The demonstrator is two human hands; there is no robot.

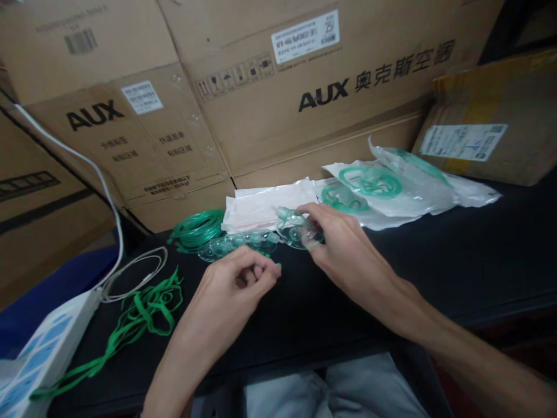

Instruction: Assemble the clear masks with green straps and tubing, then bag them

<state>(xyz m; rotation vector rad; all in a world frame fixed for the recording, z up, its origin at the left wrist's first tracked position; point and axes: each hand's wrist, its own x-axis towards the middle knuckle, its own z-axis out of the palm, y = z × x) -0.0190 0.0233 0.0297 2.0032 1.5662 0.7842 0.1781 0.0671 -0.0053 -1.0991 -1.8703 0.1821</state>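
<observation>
My right hand (326, 232) holds a clear, green-tinted mask (292, 230) by its right side, fingers and thumb closed round the edge. To its left, my left hand (248, 276) is closed in a pinch, with a small green tip showing at the fingertips; the rest of what it grips is hidden. Several clear masks (230, 244) lie in a row just beyond my left hand. Behind them is a coil of green tubing (200, 227). White flat packets (265, 206) lie behind the held mask.
Bagged green tubing (369, 181) lies at the back right. Green straps (148, 307) are heaped on the black table (339, 325) at the left, beside a white power strip (56, 348) and a looped cable (134, 273). Large cardboard boxes (270, 128) stand behind.
</observation>
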